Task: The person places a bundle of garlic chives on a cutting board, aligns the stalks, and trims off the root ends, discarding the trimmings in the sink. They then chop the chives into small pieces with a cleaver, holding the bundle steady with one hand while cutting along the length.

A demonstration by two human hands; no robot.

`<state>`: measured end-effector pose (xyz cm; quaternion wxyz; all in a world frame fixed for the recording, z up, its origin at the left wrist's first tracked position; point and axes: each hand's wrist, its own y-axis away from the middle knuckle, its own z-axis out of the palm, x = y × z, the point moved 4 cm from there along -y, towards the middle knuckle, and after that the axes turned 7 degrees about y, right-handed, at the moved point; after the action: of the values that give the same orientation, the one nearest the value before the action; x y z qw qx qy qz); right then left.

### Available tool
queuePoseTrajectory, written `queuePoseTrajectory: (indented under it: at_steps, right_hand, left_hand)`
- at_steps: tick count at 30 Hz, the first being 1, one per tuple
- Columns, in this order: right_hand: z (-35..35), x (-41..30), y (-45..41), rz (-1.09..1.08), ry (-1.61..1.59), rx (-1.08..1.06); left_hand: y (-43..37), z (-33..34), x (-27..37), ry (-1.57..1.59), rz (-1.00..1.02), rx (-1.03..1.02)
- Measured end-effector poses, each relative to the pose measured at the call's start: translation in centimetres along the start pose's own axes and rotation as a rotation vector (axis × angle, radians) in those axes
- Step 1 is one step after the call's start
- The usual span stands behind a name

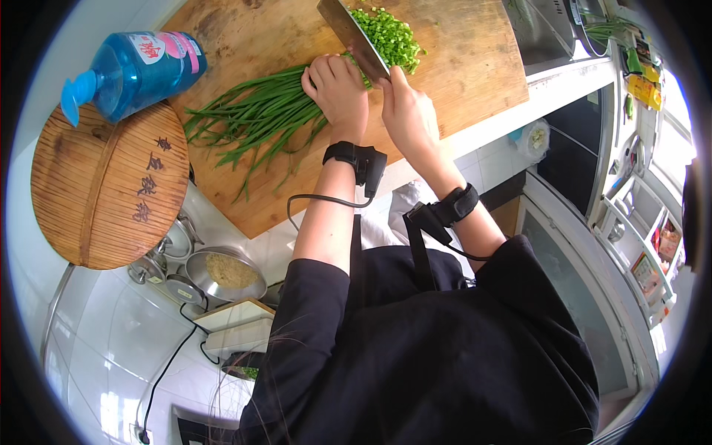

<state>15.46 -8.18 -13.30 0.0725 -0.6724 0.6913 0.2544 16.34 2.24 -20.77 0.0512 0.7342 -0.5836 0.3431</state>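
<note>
On a large wooden cutting board [467,72] lies a bundle of long green garlic chives [261,114]. My left hand [338,92] presses down on the bundle near its cut end, fingers curled close to the blade. My right hand [410,114] grips the handle of a cleaver [355,39], whose broad blade stands between the bundle and a heap of finely chopped chives [386,38]. Part of the bundle is hidden under my left hand. The cleaver's handle is hidden inside my right hand.
A blue pump bottle [139,72] lies at the board's left, by a round wooden lid [111,183] bearing writing. Below are a metal bowl [250,272] with pale grains and several metal lids. A sink [537,33] is at upper right, a glass-fronted cabinet [573,289] at right.
</note>
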Motion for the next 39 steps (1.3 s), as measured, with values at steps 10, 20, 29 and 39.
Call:
queuePoseTrajectory:
  at_steps: [10, 20, 29, 39]
  right_hand:
    - [0.4, -0.9, 0.4, 0.034, 0.091, -0.063]
    - [0.3, -0.5, 2.8, 0.061, 0.120, -0.170]
    - [0.9, 0.4, 2.5, 0.014, 0.086, -0.174]
    - [2.1, 1.1, 2.0, 0.009, 0.057, -0.178]
  left_hand:
    - [0.0, 0.0, -0.1, 0.010, -0.002, -0.001]
    - [0.2, 0.2, -0.4, -0.022, -0.011, -0.045]
    - [0.3, 0.3, -0.5, -0.007, -0.016, -0.080]
    - [0.4, 0.5, -0.1, -0.009, -0.014, -0.092]
